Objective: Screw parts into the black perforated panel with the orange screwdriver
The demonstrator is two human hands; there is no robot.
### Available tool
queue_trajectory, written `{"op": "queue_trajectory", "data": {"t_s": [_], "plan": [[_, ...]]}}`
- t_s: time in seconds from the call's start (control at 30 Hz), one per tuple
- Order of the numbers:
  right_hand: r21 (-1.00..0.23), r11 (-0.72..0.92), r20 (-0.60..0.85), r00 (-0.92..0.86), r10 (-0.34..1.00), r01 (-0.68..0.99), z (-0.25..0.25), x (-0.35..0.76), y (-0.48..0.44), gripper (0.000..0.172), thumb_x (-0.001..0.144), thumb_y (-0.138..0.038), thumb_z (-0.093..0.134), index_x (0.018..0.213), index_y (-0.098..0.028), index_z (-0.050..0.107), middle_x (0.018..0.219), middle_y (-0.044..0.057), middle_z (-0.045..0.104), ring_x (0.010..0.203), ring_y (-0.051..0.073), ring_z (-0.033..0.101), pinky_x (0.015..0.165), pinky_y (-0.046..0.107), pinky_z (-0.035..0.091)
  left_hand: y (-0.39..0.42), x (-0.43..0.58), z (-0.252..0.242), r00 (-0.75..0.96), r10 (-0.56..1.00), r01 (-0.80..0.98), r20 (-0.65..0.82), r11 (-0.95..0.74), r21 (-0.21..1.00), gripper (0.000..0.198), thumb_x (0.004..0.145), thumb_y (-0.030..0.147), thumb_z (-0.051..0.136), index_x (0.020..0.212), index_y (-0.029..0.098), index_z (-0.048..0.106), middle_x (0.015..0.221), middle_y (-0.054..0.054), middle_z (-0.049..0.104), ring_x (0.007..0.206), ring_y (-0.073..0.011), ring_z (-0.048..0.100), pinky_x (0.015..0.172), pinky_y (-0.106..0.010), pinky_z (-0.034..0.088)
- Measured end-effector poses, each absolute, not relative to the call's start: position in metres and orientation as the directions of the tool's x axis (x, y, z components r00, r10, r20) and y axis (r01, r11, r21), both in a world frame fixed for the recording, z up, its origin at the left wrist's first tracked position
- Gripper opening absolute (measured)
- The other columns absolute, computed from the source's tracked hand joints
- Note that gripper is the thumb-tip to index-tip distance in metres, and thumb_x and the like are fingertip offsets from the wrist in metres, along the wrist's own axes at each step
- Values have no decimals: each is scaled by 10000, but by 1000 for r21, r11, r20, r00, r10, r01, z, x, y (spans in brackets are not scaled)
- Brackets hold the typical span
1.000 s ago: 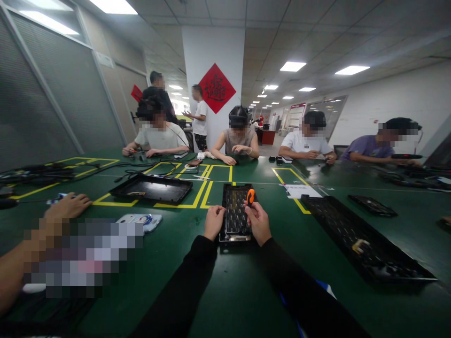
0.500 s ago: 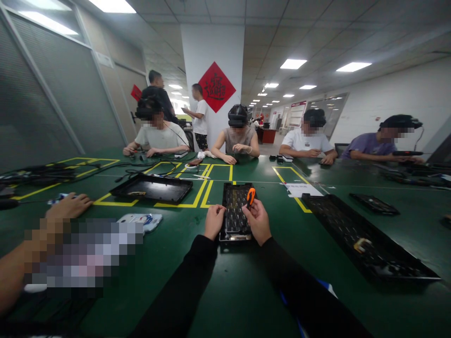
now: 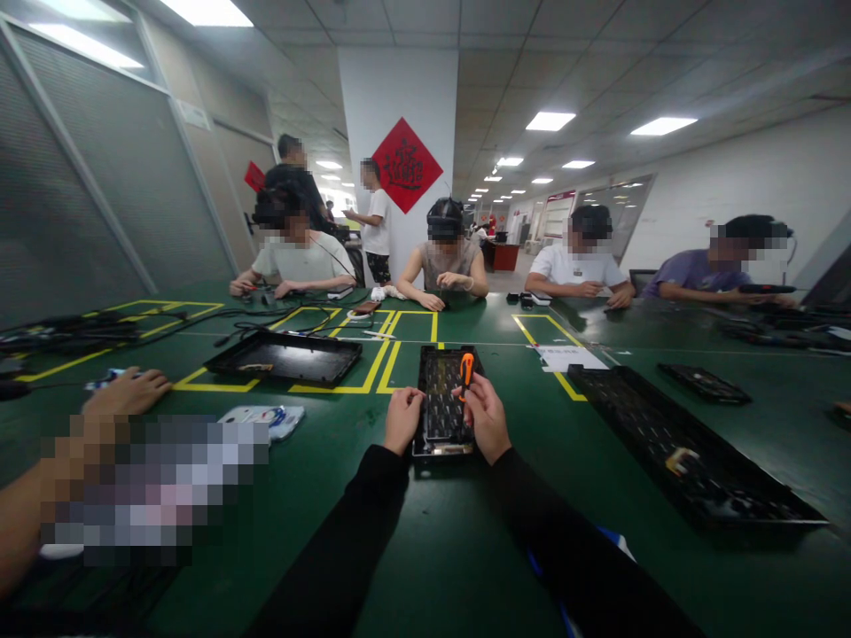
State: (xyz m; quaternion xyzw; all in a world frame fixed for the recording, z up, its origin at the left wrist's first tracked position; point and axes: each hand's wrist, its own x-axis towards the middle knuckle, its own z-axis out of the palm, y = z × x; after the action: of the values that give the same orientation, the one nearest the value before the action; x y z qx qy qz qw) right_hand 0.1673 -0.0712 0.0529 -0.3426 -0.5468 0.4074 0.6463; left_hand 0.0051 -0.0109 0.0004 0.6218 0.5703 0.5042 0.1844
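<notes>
In front of me on the green table lies a black plastic casing point(image 3: 442, 408) with rows of small slots and a pale metallic strip at its near end. My left hand point(image 3: 403, 418) grips the casing's left edge, thumb along the rim. A screwdriver point(image 3: 466, 370) with an orange and black handle stands nearly upright over the casing's right side. My right hand point(image 3: 487, 415) has its fingers closed round the lower part of that handle. The screwdriver's tip points down into the casing; what it touches is too small to make out.
A long black tray-like casing point(image 3: 691, 461) lies to the right, a smaller black part point(image 3: 705, 384) beyond it. At left are another black casing point(image 3: 285, 359), a phone-like item point(image 3: 266, 418) and a neighbour's hand point(image 3: 129, 390). Cables point(image 3: 80, 328) lie far left. Several people sit opposite.
The screwdriver has gone from leaning to nearly upright, its handle shifting slightly left and my right fingers turning with it. My left hand stays on the casing.
</notes>
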Motion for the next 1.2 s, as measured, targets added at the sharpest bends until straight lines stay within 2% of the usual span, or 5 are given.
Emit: {"op": "queue_trajectory", "data": {"t_s": [0.07,0.2,0.4,0.63,1.2], "plan": [[-890,427,422,63,904,-163,53,167,-71,386,797,-324,484,1161,-203,448,861,26,613,430,56,398,387,191,319,-11,5,0,-161,895,523,416,-280,805,189,762,248,444,736,175,616,840,-48,572,864,-169,508,823,-321,391],[-892,424,416,84,905,-154,53,166,-71,384,741,-327,569,1087,-187,477,897,48,613,534,93,498,400,190,341,-11,5,-1,-160,892,518,422,-288,805,188,762,260,447,740,180,616,837,-43,567,858,-167,505,815,-316,388],[-905,421,416,77,906,-62,54,168,-73,268,732,-326,582,953,-177,560,669,-14,548,473,81,454,421,199,353,-11,5,-1,-157,891,524,425,-290,801,194,769,260,441,747,184,618,843,-42,566,864,-166,504,817,-316,386],[-897,411,408,49,912,-164,58,165,-74,362,757,-314,547,1093,-188,498,870,36,590,465,56,419,366,173,311,-10,5,-1,-152,898,531,412,-278,801,195,769,258,443,747,173,618,841,-44,566,869,-164,501,816,-308,387],[-861,473,449,162,879,-185,53,168,-70,318,795,-304,505,1093,-206,452,889,21,565,450,41,403,390,182,330,-10,5,-1,-153,896,541,418,-278,794,195,771,242,437,746,177,618,839,-41,569,850,-155,505,819,-300,390]]}}
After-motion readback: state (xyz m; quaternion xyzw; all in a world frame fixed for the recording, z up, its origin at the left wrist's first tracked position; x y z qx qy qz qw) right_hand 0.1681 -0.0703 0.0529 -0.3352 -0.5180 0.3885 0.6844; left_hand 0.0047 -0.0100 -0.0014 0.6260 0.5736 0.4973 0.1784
